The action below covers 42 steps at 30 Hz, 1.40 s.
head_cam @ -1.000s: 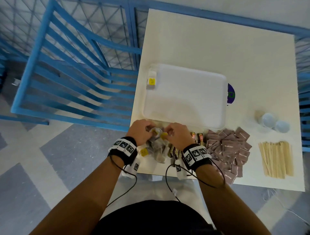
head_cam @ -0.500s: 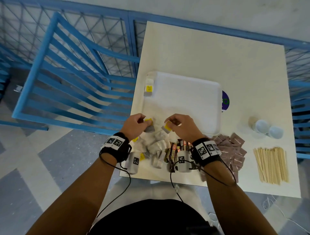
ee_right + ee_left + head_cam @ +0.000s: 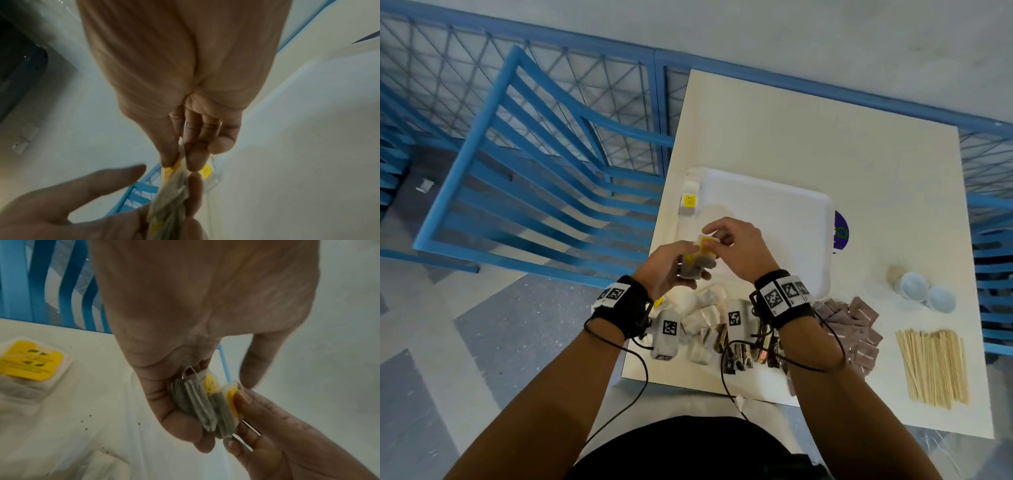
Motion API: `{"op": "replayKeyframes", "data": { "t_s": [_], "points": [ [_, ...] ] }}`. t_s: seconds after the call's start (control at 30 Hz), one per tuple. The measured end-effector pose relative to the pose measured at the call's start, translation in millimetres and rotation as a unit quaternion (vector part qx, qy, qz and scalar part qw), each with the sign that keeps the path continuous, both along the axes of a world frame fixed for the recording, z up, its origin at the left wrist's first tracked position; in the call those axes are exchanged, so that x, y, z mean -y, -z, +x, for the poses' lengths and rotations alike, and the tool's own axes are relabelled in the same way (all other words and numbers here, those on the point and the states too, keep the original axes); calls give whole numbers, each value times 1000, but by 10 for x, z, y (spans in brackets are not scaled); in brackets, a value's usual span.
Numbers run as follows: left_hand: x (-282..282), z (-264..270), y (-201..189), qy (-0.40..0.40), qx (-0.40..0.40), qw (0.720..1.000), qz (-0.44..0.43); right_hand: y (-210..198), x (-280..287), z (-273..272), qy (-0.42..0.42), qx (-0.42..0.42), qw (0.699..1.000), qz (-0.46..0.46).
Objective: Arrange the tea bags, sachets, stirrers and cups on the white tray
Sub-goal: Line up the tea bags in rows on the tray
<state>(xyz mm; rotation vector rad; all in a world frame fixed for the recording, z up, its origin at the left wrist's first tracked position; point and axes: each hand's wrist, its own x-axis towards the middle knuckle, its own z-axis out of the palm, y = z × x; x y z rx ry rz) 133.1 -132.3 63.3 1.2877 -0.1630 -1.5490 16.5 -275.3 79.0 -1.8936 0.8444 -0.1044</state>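
Both hands are raised over the near left part of the white tray (image 3: 774, 240). My left hand (image 3: 688, 274) grips a small stack of tea bags (image 3: 697, 262) with yellow tags, also seen as tea bags (image 3: 197, 404) in the left wrist view. My right hand (image 3: 710, 240) pinches one more tea bag (image 3: 228, 402) by its yellow tag end and holds it against the stack (image 3: 172, 194). A single tea bag (image 3: 689, 202) lies at the tray's far left corner. Loose tea bags (image 3: 705, 308) lie on the table under my wrists.
Dark stick sachets (image 3: 743, 353) and brown sachets (image 3: 859, 329) lie along the table's near edge. Wooden stirrers (image 3: 931, 366) and two white cups (image 3: 914, 286) are on the right. A purple disc (image 3: 840, 233) pokes out beside the tray. A blue chair (image 3: 534, 171) stands to the left.
Both hands have lifted from the tea bag pile, each with tea bags, and have come together above the tray's near left part.
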Motion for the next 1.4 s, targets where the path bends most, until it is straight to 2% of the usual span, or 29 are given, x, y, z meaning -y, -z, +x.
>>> {"op": "replayKeyframes", "data": {
  "t_s": [0.2,0.37,0.67,0.83,1.0,1.2,1.4],
  "points": [
    [8,84,115,-61,50,997,3,106,-18,81,67,-25,997,16],
    [44,165,143,-83,61,995,-1,173,-56,146,47,-61,997,18],
    [25,421,382,-142,83,982,89,281,169,541,93,-73,993,28],
    [-100,594,500,-140,116,977,109,565,247,827,104,-102,989,18],
    [-142,654,537,-155,108,974,124,758,211,922,114,-131,985,-16],
    [-151,641,593,-151,117,972,136,835,205,910,134,-151,979,-25],
    [-131,617,539,-142,113,975,126,814,218,859,167,-132,977,-11]
  ]
}}
